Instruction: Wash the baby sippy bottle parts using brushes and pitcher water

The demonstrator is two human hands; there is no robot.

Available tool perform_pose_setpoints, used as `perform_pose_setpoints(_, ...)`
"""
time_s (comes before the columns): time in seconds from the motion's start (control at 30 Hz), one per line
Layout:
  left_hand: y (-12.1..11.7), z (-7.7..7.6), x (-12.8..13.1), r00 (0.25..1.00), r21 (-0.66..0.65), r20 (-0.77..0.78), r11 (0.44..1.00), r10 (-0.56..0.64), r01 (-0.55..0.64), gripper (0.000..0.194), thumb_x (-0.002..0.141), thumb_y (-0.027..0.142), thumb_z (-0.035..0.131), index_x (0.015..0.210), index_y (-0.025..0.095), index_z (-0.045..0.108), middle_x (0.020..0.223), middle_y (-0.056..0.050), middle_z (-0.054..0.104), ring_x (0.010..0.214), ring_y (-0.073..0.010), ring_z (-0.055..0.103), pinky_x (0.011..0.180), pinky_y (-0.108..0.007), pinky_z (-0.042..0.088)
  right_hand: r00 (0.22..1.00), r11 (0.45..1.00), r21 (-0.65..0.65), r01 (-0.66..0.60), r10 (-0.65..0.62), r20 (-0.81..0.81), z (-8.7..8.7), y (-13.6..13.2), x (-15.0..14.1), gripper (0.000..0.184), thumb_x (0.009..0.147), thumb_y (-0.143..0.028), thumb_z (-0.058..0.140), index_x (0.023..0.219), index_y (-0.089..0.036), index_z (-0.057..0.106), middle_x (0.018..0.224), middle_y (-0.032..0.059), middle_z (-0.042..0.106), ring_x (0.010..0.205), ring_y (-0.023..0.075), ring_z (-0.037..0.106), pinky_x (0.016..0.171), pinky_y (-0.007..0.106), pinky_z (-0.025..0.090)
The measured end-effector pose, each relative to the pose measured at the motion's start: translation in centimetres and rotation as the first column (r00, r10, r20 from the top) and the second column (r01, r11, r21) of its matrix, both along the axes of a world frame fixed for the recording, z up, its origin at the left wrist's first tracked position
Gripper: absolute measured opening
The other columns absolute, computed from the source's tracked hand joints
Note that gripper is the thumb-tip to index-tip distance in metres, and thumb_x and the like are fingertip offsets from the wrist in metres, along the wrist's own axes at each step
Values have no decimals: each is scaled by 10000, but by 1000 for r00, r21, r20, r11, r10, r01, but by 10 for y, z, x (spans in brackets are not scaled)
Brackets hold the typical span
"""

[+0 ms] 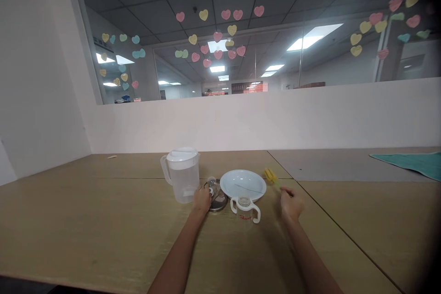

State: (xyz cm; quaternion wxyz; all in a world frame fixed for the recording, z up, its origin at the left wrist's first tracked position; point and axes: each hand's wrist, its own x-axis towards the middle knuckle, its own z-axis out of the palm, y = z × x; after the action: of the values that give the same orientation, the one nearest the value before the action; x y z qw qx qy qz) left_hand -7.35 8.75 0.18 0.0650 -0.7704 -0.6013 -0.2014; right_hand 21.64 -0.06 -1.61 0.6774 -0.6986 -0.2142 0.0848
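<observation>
My right hand (291,203) is closed around the thin green handle of a bottle brush with a yellow sponge head (270,175). The brush is held just right of a white bowl (229,187), in which a thin line-like object lies. My left hand (202,200) is at the left edge of a round metal dish (219,206), fingers curled at a small white and clear part (212,184); what they grip is partly hidden. Between my hands, a clear baby bottle (244,212) with two white handles and red lettering stands uncapped before the bowl.
A translucent lidded pitcher (185,177) holding liquid stands just left of my left hand. A teal cloth (413,164) lies at the far right of the wooden table (103,220). A white wall (241,124) with a window above borders the back.
</observation>
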Motion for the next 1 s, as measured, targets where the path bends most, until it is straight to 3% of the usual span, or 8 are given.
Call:
perform_pose_setpoints(0.2,-5,11,3,999,51,-3,997,-53,53,357,862,185,423,1209,153,501,1107,-128,607,1078,-237,510,913,-340,351,963,959,-255,-123,177,201,-8,1,-4,241,590,-147,504,748,-168,684,739,85,670,651,207,586,568,274,368)
perform_pose_setpoints(0.37,-6,19,22,993,42,-20,992,-115,116,216,855,223,446,913,168,647,970,-125,647,1029,-255,536,903,-370,350,915,915,-376,-146,270,300,-8,0,-10,120,619,-130,528,614,-177,639,659,77,641,648,210,595,573,270,353)
perform_pose_setpoints(0.47,-2,16,31,994,20,-14,994,-109,109,165,807,223,518,869,142,649,917,-141,654,991,-277,560,872,-385,370,891,916,-376,-141,283,356,0,-4,-14,159,727,-206,498,664,-179,642,689,91,648,679,213,601,590,274,354)
perform_pose_setpoints(0.57,1,13,32,995,9,14,995,-98,98,182,768,153,534,912,122,640,916,-153,656,976,-283,574,855,-386,384,858,929,-325,-176,307,412,12,-7,-21,299,846,-360,393,854,-203,648,789,73,665,731,194,604,602,260,361)
perform_pose_setpoints(0.67,1,14,25,994,-3,65,996,-88,88,238,750,100,509,944,136,643,933,-144,662,929,-264,599,826,-363,403,788,895,-331,-300,428,442,19,-7,-30,316,806,-444,460,932,-214,636,699,27,641,660,174,588,568,242,351)
perform_pose_setpoints(0.83,-7,32,15,975,21,212,998,-70,67,243,803,133,439,906,140,658,872,-146,668,837,-249,621,743,-333,430,693,843,-350,-409,536,482,20,-3,-37,121,705,-252,541,711,-206,653,572,4,578,544,145,518,530,240,312)
perform_pose_setpoints(1.0,-15,53,20,878,164,419,970,-232,178,228,848,194,419,873,161,644,873,-93,665,801,-195,609,738,-286,432,669,838,-285,-466,544,507,41,9,-36,137,631,-141,516,603,-200,637,537,-5,570,530,134,497,541,234,313)
